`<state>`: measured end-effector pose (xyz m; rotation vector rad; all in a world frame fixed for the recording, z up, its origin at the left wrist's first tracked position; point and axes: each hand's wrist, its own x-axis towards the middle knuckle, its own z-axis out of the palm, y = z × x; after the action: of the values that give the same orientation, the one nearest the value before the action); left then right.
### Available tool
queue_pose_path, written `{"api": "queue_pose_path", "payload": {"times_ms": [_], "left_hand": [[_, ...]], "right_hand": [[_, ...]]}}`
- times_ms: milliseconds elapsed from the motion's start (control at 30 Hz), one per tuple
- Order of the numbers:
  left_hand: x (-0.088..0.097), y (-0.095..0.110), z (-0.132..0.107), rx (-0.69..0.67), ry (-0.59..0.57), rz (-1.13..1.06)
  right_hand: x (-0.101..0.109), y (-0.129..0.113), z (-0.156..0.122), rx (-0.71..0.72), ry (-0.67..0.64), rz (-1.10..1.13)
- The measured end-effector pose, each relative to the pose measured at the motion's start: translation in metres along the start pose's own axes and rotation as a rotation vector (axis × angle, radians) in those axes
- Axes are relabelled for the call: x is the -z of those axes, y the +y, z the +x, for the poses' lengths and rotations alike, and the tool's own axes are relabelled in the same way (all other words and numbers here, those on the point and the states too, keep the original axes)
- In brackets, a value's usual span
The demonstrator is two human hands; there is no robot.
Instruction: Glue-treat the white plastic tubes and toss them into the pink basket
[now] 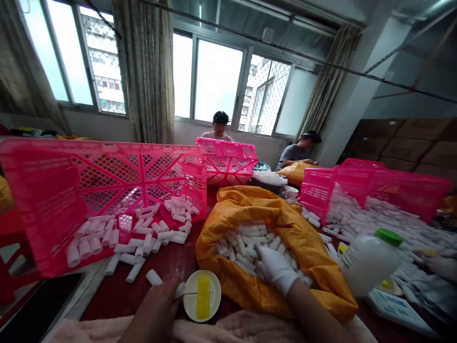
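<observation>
1. Head view, lower centre: the left hand (166, 297) is just beside a dish (215, 305). Its grip is narrow, holding a thin stick (191, 293) that reaches over the dish; a small white piece shows at the fingertips.
2. The dish, round and pale, rests on the red worktop (107, 295); a yellow strip (203, 307) lies across it, under the stick.
3. The right hand (276, 267), in a white glove, reaches into the mouth of an orange sack (228, 200). Its fingers touch the white tubes (243, 243) inside; whether the grip holds one cannot be told.
4. Tubes lie in three places: heaped in the sack, loose around a pink crate at left (53, 209), and in a large pile at right. One tube (153, 277) lies just beyond the left hand.
5. The left crate is tipped on its side, its open face towards the viewer, with tubes spilling onto the worktop.
6. Right of the sack stands a white bottle (371, 262) with a green lid (389, 237).
7. Behind the worktop, two people (217, 134) sit near the windows (217, 76).
</observation>
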<state>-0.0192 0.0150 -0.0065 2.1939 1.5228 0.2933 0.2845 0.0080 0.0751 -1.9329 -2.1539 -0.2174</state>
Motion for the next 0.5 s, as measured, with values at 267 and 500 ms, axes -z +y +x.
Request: {"api": "queue_pose_path", "payload": {"times_ms": [267, 500], "left_hand": [[-0.011, -0.007, 0.003, 0.019, 0.063, -0.044], [-0.001, 0.003, -0.001, 0.02, 0.055, 0.02]], "right_hand": [[-0.036, -0.077, -0.019, 0.134, -0.082, 0.804], [-0.075, -0.088, -0.006, 0.317, -0.04, 0.635]]}}
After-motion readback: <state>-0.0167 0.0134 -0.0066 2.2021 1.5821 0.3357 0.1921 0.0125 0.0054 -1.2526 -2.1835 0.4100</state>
